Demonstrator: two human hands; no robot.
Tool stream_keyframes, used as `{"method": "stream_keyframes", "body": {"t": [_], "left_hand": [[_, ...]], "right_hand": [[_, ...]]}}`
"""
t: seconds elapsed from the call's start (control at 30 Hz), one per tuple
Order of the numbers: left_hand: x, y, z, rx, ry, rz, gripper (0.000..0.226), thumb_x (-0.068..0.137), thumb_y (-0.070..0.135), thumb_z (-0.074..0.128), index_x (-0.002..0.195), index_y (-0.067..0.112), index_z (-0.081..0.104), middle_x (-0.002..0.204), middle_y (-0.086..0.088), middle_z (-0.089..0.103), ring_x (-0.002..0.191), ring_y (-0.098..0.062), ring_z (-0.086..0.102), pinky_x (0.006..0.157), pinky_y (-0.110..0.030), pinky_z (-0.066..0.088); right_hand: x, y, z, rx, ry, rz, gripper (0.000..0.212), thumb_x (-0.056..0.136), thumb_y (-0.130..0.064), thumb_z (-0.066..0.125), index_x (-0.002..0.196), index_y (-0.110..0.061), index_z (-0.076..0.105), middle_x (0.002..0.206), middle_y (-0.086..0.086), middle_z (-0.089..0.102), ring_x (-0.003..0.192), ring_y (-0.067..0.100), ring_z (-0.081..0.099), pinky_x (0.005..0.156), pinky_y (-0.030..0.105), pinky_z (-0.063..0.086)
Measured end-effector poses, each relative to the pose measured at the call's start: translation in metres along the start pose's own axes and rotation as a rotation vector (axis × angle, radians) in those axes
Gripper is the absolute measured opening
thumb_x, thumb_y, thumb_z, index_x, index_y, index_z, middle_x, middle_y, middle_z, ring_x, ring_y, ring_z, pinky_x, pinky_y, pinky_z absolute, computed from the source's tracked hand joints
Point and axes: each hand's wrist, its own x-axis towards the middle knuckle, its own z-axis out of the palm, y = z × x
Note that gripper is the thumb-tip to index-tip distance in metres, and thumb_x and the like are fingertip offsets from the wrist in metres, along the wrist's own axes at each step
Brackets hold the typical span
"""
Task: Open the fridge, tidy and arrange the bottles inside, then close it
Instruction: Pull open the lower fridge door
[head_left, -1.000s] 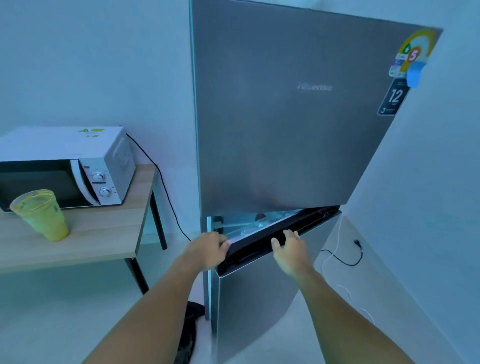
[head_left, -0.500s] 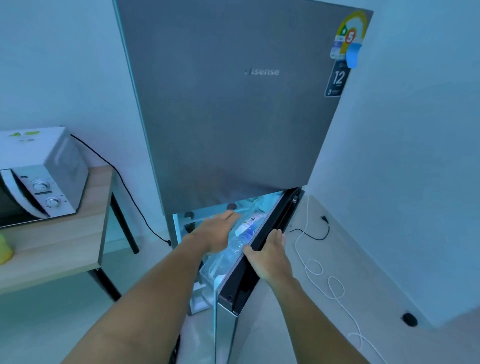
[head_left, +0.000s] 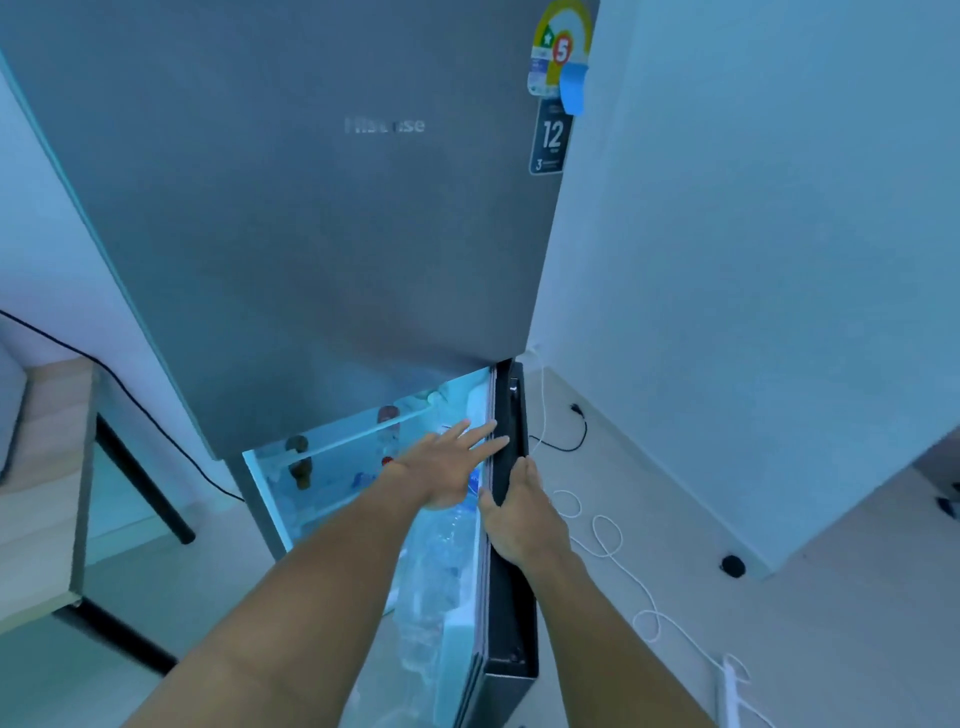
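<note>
Swung wide since before: lower fridge door (head_left: 506, 519), top edge gripped by right hand (head_left: 519, 512) at 5 o'clock. Left hand (head_left: 447, 467) flat, empty, reaching toward bottles (head_left: 441, 551). Opening done; tidying, closing remain.

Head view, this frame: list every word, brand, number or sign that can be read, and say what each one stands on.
"Hisense": brand lettering, motion-blurred, on the upper fridge door.
"5": on the round energy rating sticker, top right of that door; its small print is unreadable.
"12" and a smaller "3": on the dark warranty sticker just below; other print too small.
Bottle labels inside the fridge: too blurred to read.
</note>
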Motion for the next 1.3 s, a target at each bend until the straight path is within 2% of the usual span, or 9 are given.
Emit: {"method": "stream_keyframes", "body": {"t": [0.13,0.3,0.4,0.5,0.83,1.1,1.23,1.3], "left_hand": [[0.017,0.013,0.009,0.033,0.005,0.007,0.084,0.091,0.010,0.046,0.155,0.032,-0.003,0.165,0.008,-0.008,0.152,-0.025,0.001,0.114,-0.046,0.028],[0.038,0.020,-0.003,0.046,0.002,0.026,0.088,0.087,0.005,0.046,0.155,0.031,-0.003,0.164,0.008,-0.007,0.152,-0.023,0.000,0.109,-0.039,0.033],[0.053,0.025,-0.005,0.044,-0.005,0.019,0.086,0.089,0.005,0.044,0.156,0.028,-0.004,0.164,0.008,-0.009,0.152,-0.023,-0.002,0.115,-0.041,0.027],[0.069,0.033,0.002,0.033,0.002,-0.002,0.074,0.096,0.011,0.038,0.156,0.022,-0.005,0.165,0.005,-0.009,0.152,-0.022,-0.004,0.120,-0.042,0.017],[0.085,0.031,-0.003,-0.132,-0.043,0.054,0.059,0.104,0.025,0.024,0.156,0.019,-0.004,0.164,0.005,-0.012,0.150,-0.018,-0.012,0.123,-0.040,0.003],[0.092,0.028,-0.005,-0.184,0.002,0.112,0.056,0.106,0.031,0.021,0.156,0.023,-0.001,0.164,0.010,-0.009,0.150,-0.016,-0.014,0.120,-0.034,-0.002],[0.101,0.047,0.007,-0.175,0.049,0.104,0.056,0.105,0.036,0.020,0.156,0.023,0.002,0.165,0.008,-0.005,0.151,-0.019,-0.010,0.123,-0.040,0.004],[0.107,0.054,0.010,-0.121,0.065,0.071,0.057,0.105,0.042,0.017,0.156,0.024,0.002,0.164,0.010,-0.004,0.151,-0.019,-0.011,0.123,-0.044,0.003]], "right_hand": [[0.002,0.014,-0.011,-0.021,-0.011,0.046,0.076,0.097,-0.055,0.034,0.154,-0.010,0.014,0.163,0.002,0.017,0.136,0.031,0.042,0.105,0.044,0.041],[0.009,0.030,-0.032,-0.088,0.007,0.045,0.071,0.099,-0.053,0.033,0.152,-0.007,0.021,0.156,0.006,0.029,0.140,0.028,0.035,0.109,0.042,0.036],[0.011,0.037,-0.042,-0.120,0.025,0.057,0.067,0.099,-0.054,0.033,0.148,-0.009,0.028,0.148,0.005,0.038,0.133,0.028,0.041,0.104,0.041,0.037],[0.013,0.042,-0.046,-0.141,0.022,0.054,0.064,0.100,-0.054,0.033,0.145,-0.009,0.033,0.147,0.006,0.040,0.132,0.028,0.042,0.105,0.039,0.036],[0.018,0.043,-0.055,-0.156,0.009,0.037,0.062,0.100,-0.053,0.033,0.141,-0.007,0.037,0.144,0.008,0.045,0.134,0.029,0.038,0.108,0.042,0.034],[0.024,0.058,-0.067,-0.172,0.037,0.025,0.057,0.097,-0.057,0.034,0.133,-0.014,0.046,0.132,0.005,0.055,0.122,0.027,0.049,0.101,0.039,0.038],[0.032,0.088,-0.074,-0.164,0.033,0.102,0.059,0.092,-0.067,0.033,0.119,-0.019,0.053,0.117,0.004,0.061,0.114,0.028,0.055,0.097,0.040,0.044],[0.038,0.102,-0.078,-0.167,0.040,0.122,0.063,0.092,-0.069,0.031,0.124,-0.020,0.053,0.124,0.003,0.060,0.129,0.030,0.048,0.104,0.044,0.040]]}}
